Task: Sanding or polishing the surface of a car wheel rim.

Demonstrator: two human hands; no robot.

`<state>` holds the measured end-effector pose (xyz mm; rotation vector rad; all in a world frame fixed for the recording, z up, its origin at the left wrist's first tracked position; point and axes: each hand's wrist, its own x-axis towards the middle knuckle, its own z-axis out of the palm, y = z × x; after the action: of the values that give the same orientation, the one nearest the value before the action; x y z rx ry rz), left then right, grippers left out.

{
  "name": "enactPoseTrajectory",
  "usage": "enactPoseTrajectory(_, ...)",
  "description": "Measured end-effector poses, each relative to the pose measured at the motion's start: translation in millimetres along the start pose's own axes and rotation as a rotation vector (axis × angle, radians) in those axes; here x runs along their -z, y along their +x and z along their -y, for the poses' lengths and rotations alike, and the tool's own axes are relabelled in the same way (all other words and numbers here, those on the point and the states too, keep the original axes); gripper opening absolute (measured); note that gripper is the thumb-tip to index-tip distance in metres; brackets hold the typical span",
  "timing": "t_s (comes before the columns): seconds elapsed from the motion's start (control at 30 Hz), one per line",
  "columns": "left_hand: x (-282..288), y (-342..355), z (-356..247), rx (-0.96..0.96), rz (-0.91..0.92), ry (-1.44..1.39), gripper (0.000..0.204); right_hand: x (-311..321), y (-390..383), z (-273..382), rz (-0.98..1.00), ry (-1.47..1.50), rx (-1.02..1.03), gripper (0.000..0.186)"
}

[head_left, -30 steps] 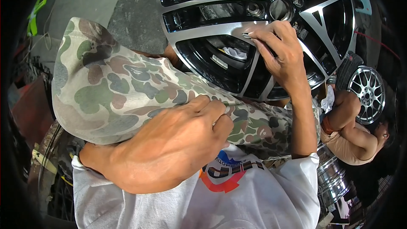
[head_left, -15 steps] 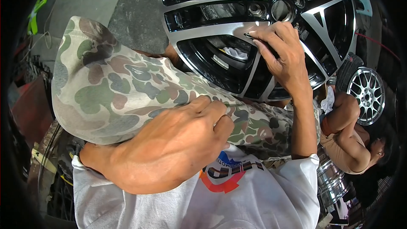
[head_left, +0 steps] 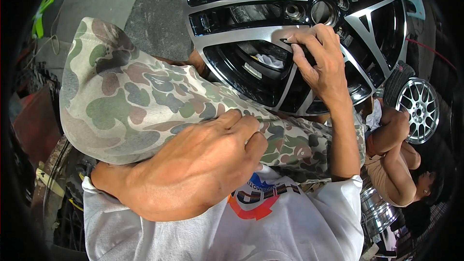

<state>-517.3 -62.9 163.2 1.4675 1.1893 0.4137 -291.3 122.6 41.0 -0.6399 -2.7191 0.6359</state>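
Barely anything is shifting since the earlier frames: only the co-worker (head_left: 401,164) at the right edge is leaning lower, while our hands are holding the same spots. We are working the alloy wheel (head_left: 290,34), which is resting against our camouflage-trousered knee (head_left: 145,101) over the concrete floor (head_left: 150,9). Our right hand (head_left: 321,65) is pinching a small dark piece (head_left: 290,42) against a silver spoke, fingers clamped together on it. Our left hand (head_left: 193,169) is lying curled on the knee, fingers together, gripping nothing we can see. We are judging this as rubbing the spoke face; next we are needing steady pressure along the spoke edge. A second wheel (head_left: 419,110) is standing near the right edge.
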Motion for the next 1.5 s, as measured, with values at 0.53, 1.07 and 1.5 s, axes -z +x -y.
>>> enactPoseTrajectory(0.53, 0, -1, 0, 0.010, 0.036, -0.005, 0.039, -2, 3, 3, -0.004, 0.000, -0.006, 0.019)
enactPoseTrajectory(1.07, -1, 0, -4, 0.031, 0.040, 0.040, 0.039, 3, -2, -1, -0.010, -0.040, -0.018, 0.021)
enactPoseTrajectory(1.5, 2, -1, -3, 0.022, 0.050, 0.017, 0.040, 7, -11, 6, -0.023, -0.005, -0.125, 0.018)
